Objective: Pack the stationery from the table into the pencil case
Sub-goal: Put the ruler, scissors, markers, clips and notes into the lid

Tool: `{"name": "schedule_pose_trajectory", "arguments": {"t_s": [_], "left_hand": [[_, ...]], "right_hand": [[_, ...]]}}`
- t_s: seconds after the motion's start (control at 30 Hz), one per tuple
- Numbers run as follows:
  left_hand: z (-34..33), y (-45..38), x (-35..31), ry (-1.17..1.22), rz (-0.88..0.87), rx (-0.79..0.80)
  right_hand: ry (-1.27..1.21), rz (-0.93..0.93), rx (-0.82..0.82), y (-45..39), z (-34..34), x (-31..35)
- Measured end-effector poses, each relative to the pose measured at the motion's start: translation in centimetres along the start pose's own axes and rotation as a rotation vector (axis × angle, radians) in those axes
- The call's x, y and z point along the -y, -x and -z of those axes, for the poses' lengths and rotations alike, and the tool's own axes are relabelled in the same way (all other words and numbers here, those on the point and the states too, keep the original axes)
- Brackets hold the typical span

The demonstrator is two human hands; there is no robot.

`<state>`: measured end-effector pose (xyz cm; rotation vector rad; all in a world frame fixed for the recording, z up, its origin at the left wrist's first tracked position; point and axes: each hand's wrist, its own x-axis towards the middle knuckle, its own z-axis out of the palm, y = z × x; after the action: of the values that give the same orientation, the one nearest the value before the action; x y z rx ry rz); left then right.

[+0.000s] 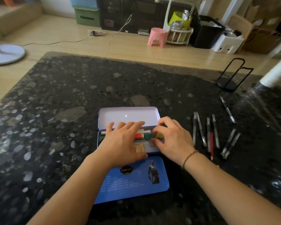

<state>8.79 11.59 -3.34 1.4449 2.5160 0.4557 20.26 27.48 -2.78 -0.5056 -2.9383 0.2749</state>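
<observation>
A blue tin pencil case [154, 152] lies open in the middle of the dark table, with its white-lined lid [128, 115] tipped back. Another blue printed panel [133, 181] lies flat in front of it. Inside are a white stick, an orange-and-green item [138, 136], a green binder clip [148, 136] and a yellow clip [159, 135]. My left hand [122, 142] rests flat over the tray's left half, fingers straight. My right hand [172, 140] has curled fingers at the yellow clip, seemingly pinching it. To the right, several pens [201, 129] and a red pencil [211, 145] lie on the table.
A black wire stand [230, 77] stands at the table's far right, with a single black pen [227, 110] in front of it. A white post [276, 73] rises at the right edge. Beyond the table are a pink stool [156, 37], bins and a fan base [5, 53].
</observation>
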Motion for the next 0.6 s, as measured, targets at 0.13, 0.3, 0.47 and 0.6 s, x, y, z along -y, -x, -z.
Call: {"name": "schedule_pose_trajectory", "arguments": {"t_s": [0.13,0.3,0.47,0.6], "left_hand": [[-0.3,-0.1,-0.1,0.023,-0.02,-0.012],[-0.4,-0.4,-0.8,0.021,-0.036,0.008],[-0.3,-0.1,-1.3,0.022,-0.039,0.025],[0.3,0.4,-0.7,-0.004,-0.021,0.047]], "right_hand": [[-0.073,-0.019,-0.069,0.8,-0.2,-0.9],[-0.127,-0.18,-0.22,3.9,3.7,-5.6],[-0.09,-0.498,-0.018,7.5,6.7,-11.4],[0.017,-0.317,0.207,10.0,7.4,-10.5]]}}
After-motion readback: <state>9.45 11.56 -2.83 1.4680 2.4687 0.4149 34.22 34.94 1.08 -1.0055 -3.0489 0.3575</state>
